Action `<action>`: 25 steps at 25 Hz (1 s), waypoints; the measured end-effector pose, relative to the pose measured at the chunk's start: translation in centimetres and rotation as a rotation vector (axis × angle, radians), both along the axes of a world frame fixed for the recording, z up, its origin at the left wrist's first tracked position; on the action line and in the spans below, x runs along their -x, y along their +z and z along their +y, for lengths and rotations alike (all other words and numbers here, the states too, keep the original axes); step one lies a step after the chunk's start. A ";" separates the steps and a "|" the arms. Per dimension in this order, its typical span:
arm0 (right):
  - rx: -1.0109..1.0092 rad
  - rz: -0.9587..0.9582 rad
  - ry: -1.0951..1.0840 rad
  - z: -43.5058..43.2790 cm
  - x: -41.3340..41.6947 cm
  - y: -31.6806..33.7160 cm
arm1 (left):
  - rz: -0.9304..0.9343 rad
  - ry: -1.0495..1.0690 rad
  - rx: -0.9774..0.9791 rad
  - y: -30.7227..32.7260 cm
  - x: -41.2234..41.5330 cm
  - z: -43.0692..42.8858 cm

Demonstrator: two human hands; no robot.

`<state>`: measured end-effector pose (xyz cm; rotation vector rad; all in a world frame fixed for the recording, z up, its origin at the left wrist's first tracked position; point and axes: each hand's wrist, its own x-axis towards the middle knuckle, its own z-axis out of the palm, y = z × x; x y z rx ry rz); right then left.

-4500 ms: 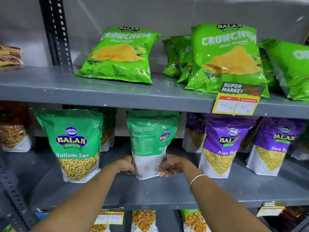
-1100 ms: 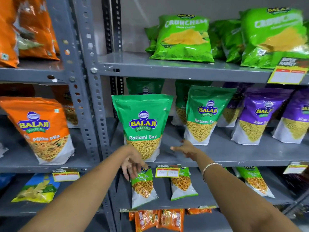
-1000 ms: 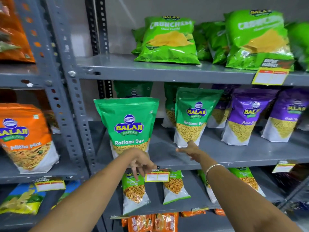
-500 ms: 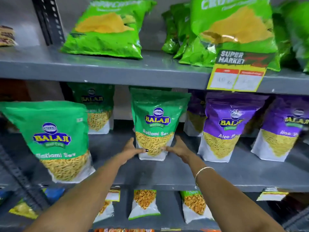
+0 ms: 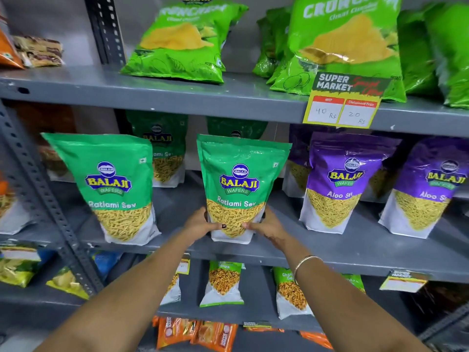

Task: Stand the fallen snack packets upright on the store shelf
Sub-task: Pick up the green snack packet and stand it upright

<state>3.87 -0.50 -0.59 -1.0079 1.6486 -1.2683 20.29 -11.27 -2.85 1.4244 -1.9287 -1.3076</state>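
A green Ratlami Sev packet [image 5: 239, 184] stands upright, front label facing me, at the middle of the grey middle shelf [image 5: 330, 252]. My left hand [image 5: 201, 223] grips its lower left side and my right hand [image 5: 266, 224] its lower right side, thumbs on the front. A second green Ratlami Sev packet [image 5: 111, 184] stands upright to the left. Two more green packets [image 5: 165, 151] stand behind. Purple Aloo Sev packets [image 5: 340, 181] stand upright to the right.
Light green Crunchem chip bags [image 5: 182, 39] lean back on the top shelf, above a yellow price tag [image 5: 342, 105]. A grey perforated upright post [image 5: 38, 189] runs down the left. Small packets [image 5: 223, 283] stand on the lower shelf.
The view has moved closer to the shelf. Both hands have gone from touching the middle green packet's base to gripping its lower sides, and it has come forward towards the shelf's front edge.
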 end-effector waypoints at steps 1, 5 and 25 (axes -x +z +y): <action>-0.010 0.009 -0.011 0.5 -0.5 0.1 | -0.022 -0.005 0.016 0.0 -0.5 0.5; -0.061 0.046 -0.041 2.0 -2.1 0.5 | -0.127 -0.035 0.078 0.5 -1.8 1.9; -0.364 0.363 -0.114 4.3 4.8 -2.1 | -0.732 -0.342 -0.233 3.2 -1.5 4.9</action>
